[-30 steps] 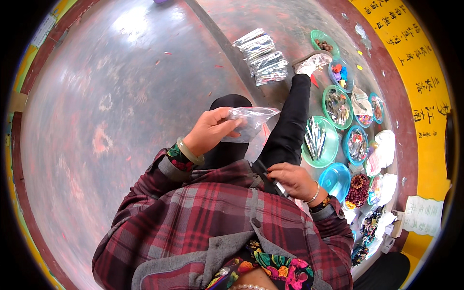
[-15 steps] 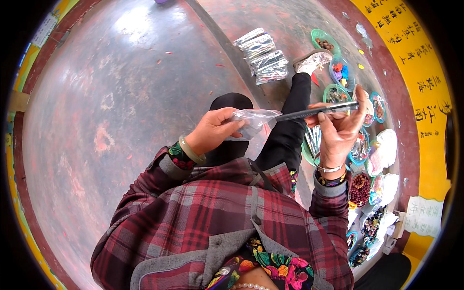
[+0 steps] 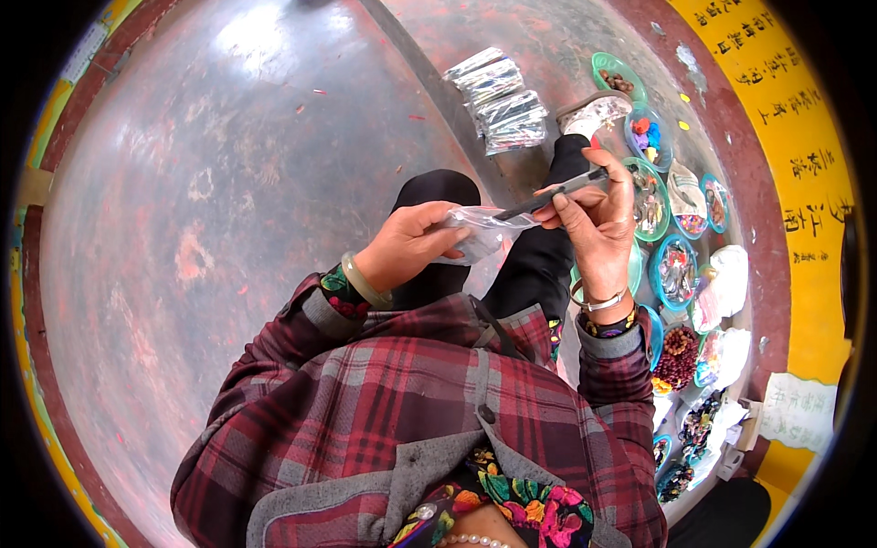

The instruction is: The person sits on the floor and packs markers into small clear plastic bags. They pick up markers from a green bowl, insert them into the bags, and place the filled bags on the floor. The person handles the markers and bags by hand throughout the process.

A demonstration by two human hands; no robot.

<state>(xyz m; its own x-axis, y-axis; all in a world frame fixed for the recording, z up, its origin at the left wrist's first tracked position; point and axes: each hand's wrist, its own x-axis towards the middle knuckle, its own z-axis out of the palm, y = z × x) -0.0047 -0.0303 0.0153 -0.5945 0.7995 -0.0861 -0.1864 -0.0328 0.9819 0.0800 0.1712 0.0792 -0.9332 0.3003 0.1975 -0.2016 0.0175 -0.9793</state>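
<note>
- Left hand point(image 3: 408, 245) — grip clenched on a clear plastic bag point(image 3: 478, 232).
- Right hand point(image 3: 592, 219) — grip grasping a slim dark tool point(image 3: 559, 192), tip at the bag's mouth.
- Trays of beads point(image 3: 674, 272) lie near, on the floor.

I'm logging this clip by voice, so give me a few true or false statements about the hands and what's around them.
1. The left hand grips a clear plastic bag. True.
2. The right hand is empty. False: it holds a thin dark tool, its tip at the bag.
3. Bowls of small items lie on the person's right. True.
4. The silvery packets rest on the person's lap. False: they lie on the floor ahead.
</note>
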